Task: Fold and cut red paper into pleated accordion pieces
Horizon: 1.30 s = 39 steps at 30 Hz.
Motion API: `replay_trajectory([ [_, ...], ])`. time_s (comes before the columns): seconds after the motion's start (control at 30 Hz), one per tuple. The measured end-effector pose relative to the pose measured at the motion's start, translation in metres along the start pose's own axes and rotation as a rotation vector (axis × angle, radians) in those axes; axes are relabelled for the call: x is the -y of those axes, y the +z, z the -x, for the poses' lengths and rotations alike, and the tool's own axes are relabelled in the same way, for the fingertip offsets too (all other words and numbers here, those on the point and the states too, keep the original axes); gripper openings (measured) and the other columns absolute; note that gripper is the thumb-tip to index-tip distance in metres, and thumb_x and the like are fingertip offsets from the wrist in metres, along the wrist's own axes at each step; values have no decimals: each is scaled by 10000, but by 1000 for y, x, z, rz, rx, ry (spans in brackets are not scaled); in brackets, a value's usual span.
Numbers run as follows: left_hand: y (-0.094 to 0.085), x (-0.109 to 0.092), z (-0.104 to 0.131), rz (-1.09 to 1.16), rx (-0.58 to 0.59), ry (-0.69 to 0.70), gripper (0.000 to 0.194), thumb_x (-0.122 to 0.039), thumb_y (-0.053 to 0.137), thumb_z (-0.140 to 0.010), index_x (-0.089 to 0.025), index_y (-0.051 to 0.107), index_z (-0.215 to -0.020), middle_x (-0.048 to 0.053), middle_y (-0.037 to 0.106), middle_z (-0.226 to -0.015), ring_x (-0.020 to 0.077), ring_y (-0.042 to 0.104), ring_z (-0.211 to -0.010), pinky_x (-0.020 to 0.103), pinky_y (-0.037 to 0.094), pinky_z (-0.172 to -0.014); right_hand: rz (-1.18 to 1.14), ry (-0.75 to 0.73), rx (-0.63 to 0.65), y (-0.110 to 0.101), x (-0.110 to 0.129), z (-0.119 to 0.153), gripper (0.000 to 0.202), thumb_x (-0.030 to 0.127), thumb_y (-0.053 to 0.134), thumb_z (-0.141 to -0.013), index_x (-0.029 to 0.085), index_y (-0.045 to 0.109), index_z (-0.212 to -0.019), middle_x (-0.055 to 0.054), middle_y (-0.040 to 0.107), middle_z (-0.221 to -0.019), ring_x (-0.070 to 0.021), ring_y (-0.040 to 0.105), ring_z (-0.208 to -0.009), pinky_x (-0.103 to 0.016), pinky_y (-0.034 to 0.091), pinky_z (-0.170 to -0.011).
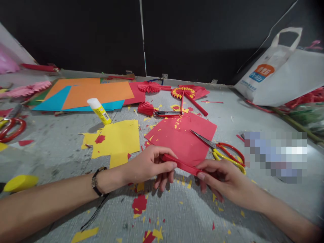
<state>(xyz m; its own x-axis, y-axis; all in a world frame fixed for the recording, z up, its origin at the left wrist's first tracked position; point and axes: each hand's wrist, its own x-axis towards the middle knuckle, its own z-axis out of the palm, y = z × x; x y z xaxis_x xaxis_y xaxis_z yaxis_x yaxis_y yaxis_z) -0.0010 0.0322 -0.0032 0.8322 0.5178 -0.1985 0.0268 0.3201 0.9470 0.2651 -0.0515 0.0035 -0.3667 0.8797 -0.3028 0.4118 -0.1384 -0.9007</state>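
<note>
A narrow folded strip of red paper (186, 166) is stretched between my two hands above the table. My left hand (154, 165) pinches its left end between thumb and fingers, and my right hand (222, 179) grips the right end the same way. Just beyond the strip lies a sheet of red paper (184, 135) sprinkled with yellow scraps. Scissors (215, 146) with red and yellow handles rest on that sheet's right edge, blades apart. Left of it is a cut sheet of yellow paper (125, 135), with a glue stick (100, 111) standing tilted behind it.
Red folded paper fans (183, 92) and a utility knife (168, 113) lie farther back. Orange sheets (101, 96) and blue sheets (50, 101) are stacked at back left. Other scissors (12, 130) lie far left. A white bag (280, 74) stands right, before a black panel (189, 40).
</note>
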Motion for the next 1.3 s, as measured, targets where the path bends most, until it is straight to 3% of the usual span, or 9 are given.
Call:
replay_trajectory([
  [0.17, 0, -1, 1, -4, -4, -2, 298, -429, 707, -973, -144, 622, -955, 38, 749, -724, 104, 661, -443, 152, 521, -407, 21, 0, -45, 2, 1, -1, 350, 541, 561, -1046, 230, 711, -985, 10, 689, -707, -79, 477, -436, -202, 375, -414],
  [0.43, 6, -3, 5, -187, 27, -92, 312, -416, 641, -1005, -136, 661, -868, 43, 735, -730, 78, 625, -437, 122, 453, -384, 229, -238, -272, 4, 9, 0, 254, 428, 690, -975, 231, 793, -853, -8, 707, -697, -118, 538, -571, -240, 416, -524],
  [0.6, 7, -1, 5, -211, 72, -108, 432, -485, 562, -1041, -133, 634, -802, 90, 760, -772, 67, 597, -419, 123, 419, -380, -62, -110, -336, 4, 7, 1, 246, 477, 771, -914, 237, 794, -865, 19, 665, -564, -95, 533, -393, -208, 388, -392],
  [0.77, 6, -2, 3, -153, 54, -94, 428, -532, 591, -1017, -155, 583, -814, 103, 778, -784, 90, 617, -418, 143, 444, -386, -288, -73, -278, -5, 11, 2, 287, 464, 754, -949, 208, 772, -821, -54, 792, -740, -126, 680, -427, -178, 484, -407],
  [0.87, 7, -3, 4, -171, 63, -108, 409, -498, 596, -1020, -149, 608, -808, 88, 770, -777, 83, 606, -425, 143, 448, -395, -277, -137, -297, -5, 13, 4, 232, 421, 762, -951, 217, 795, -846, -50, 800, -745, -141, 706, -458, -179, 533, -420],
  [1.0, 6, -4, 6, -266, 67, -112, 273, -400, 635, -1006, -143, 711, -958, 47, 755, -771, 68, 569, -437, 132, 442, -407, -193, -226, -253, 1, 10, 7, 189, 382, 741, -975, 239, 827, -885, -38, 800, -745, -151, 729, -520, -212, 603, -497],
  [1.1, 5, -6, 7, -348, 80, -66, 343, -366, 570, -1043, -135, 713, -833, 42, 726, -682, 64, 533, -421, 129, 415, -409, -142, -238, -245, 5, 4, 6, 118, 362, 750, -973, 267, 816, -994, -26, 809, -796, -148, 743, -584, -228, 616, -565],
  [1.2, 5, -8, 7, -374, 90, -21, 428, -346, 546, -1054, -133, 684, -709, 43, 691, -606, 62, 494, -408, 134, 387, -412, -80, -244, -324, 6, 0, 4, 318, 355, 809, -925, 299, 738, -1230, -11, 817, -873, -159, 760, -646, -267, 636, -657],
  [1.3, 6, -9, 7, -393, 95, -4, 438, -330, 542, -1053, -132, 675, -686, 47, 685, -590, 66, 492, -434, 136, 387, -438, -10, -263, -347, 6, 1, 3, 277, 374, 789, -938, 279, 739, -1193, -24, 812, -858, -172, 763, -654, -286, 626, -662],
])
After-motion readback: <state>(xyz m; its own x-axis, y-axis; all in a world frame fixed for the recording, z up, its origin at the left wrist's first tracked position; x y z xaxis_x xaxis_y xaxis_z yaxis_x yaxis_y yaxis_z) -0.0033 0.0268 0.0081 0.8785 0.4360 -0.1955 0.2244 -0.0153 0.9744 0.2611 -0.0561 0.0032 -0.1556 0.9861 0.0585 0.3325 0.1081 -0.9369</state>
